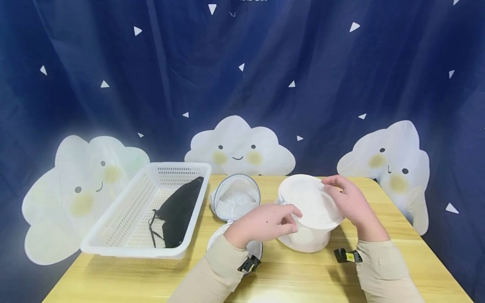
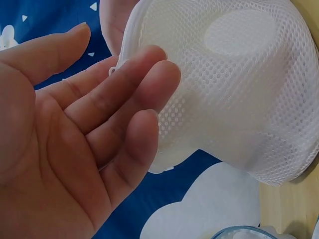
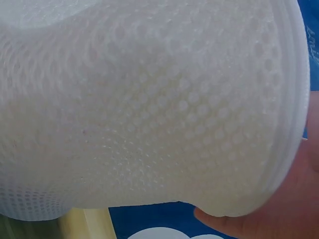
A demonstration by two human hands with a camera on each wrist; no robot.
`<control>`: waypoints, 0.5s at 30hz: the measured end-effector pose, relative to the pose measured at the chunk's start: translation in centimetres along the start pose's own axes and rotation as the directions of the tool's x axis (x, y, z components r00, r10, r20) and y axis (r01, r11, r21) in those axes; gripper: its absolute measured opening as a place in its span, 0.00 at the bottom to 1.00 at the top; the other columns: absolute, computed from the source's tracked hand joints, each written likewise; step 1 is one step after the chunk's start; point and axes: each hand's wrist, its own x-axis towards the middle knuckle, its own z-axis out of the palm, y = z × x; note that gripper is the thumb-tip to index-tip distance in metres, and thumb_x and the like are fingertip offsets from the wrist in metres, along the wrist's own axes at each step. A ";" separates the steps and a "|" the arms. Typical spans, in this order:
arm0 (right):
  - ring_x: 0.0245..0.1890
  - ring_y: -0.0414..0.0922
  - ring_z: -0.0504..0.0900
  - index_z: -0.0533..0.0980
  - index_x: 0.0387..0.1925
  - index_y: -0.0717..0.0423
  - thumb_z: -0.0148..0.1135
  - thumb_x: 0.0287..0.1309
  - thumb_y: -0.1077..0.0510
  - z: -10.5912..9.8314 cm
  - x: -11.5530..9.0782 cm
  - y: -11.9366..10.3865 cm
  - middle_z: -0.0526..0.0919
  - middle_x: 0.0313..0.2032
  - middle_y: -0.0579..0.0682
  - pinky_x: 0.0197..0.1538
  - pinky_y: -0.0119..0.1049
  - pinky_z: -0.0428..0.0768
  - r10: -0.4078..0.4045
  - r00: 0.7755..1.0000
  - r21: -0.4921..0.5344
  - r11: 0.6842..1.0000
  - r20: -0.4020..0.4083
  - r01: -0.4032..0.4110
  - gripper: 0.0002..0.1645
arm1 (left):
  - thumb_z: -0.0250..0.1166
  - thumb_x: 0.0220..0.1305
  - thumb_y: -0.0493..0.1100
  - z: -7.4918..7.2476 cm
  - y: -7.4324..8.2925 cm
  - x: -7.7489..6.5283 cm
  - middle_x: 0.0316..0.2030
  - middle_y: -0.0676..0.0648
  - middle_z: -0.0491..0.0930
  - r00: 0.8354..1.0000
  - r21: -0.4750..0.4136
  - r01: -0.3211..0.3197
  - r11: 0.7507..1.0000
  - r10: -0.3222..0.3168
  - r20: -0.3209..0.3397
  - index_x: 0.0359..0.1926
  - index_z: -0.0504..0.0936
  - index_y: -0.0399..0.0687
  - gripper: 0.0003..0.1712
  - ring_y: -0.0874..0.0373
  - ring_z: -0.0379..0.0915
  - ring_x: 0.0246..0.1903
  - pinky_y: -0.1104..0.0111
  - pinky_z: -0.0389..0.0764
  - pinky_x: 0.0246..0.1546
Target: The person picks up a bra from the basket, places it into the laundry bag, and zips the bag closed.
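A white mesh laundry bag (image 1: 312,202) with a round flat top and a zipped rim stands at the right of the table. My right hand (image 1: 348,202) grips its rim at the far right; in the right wrist view part of that hand (image 3: 294,199) shows behind the rim. My left hand (image 1: 265,223) is at the bag's left side, fingers loosely bent and palm open. In the left wrist view its fingertips (image 2: 167,74) overlap the mesh beside a small zip pull (image 2: 112,71), the thumb held apart.
To the left is a white plastic basket (image 1: 132,252) with a black garment (image 1: 182,212) with thin straps inside. A round mesh bag with grey-blue trim (image 1: 236,195) stands at the middle; a similar bag (image 1: 257,249) lies partly under my left forearm. A blue curtain (image 1: 265,97) hangs behind the table.
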 end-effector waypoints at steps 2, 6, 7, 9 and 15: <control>0.53 0.55 0.77 0.76 0.55 0.58 0.51 0.75 0.49 0.0 -0.1 0.0 0.81 0.54 0.60 0.47 0.45 0.76 0.000 1.000 -0.003 1.000 0.001 0.000 0.20 | 0.60 0.73 0.47 0.1 -0.1 0.0 0.39 0.67 0.82 1.000 -0.004 -0.005 1.000 0.005 0.005 0.61 0.77 0.54 0.18 0.76 0.75 0.40 0.78 0.73 0.44; 0.50 0.55 0.78 0.77 0.55 0.58 0.50 0.75 0.49 0.1 -0.3 -0.1 0.80 0.55 0.60 0.45 0.45 0.77 -0.005 1.000 -0.004 1.000 0.002 0.005 0.20 | 0.60 0.73 0.50 0.2 -0.3 -0.2 0.40 0.66 0.82 1.000 -0.012 0.004 1.000 -0.004 -0.006 0.62 0.75 0.56 0.19 0.76 0.76 0.40 0.78 0.74 0.43; 0.49 0.55 0.78 0.77 0.55 0.58 0.50 0.75 0.49 0.1 -0.3 -0.3 0.80 0.55 0.60 0.44 0.44 0.77 -0.007 1.000 -0.009 1.000 -0.001 0.007 0.20 | 0.60 0.74 0.50 0.1 -0.4 -0.3 0.40 0.66 0.82 1.000 -0.016 0.011 1.000 -0.011 -0.011 0.63 0.75 0.56 0.20 0.75 0.76 0.40 0.77 0.75 0.43; 0.47 0.56 0.77 0.77 0.55 0.57 0.50 0.75 0.49 0.0 -0.4 -0.6 0.79 0.57 0.60 0.43 0.45 0.77 -0.015 1.000 -0.026 1.000 -0.009 0.015 0.20 | 0.60 0.74 0.51 -0.2 -0.4 -0.4 0.40 0.65 0.83 0.999 -0.025 0.026 0.999 -0.027 -0.026 0.64 0.74 0.56 0.21 0.74 0.76 0.40 0.76 0.75 0.43; 0.58 0.61 0.73 0.77 0.55 0.58 0.52 0.74 0.51 -0.4 -0.5 -1.7 0.76 0.60 0.62 0.54 0.57 0.71 -0.097 0.995 -0.086 0.992 -0.037 0.093 0.19 | 0.60 0.74 0.51 -1.3 -0.2 -0.7 0.40 0.64 0.83 0.988 0.003 0.092 0.996 -0.091 -0.122 0.66 0.73 0.55 0.23 0.72 0.77 0.41 0.72 0.76 0.45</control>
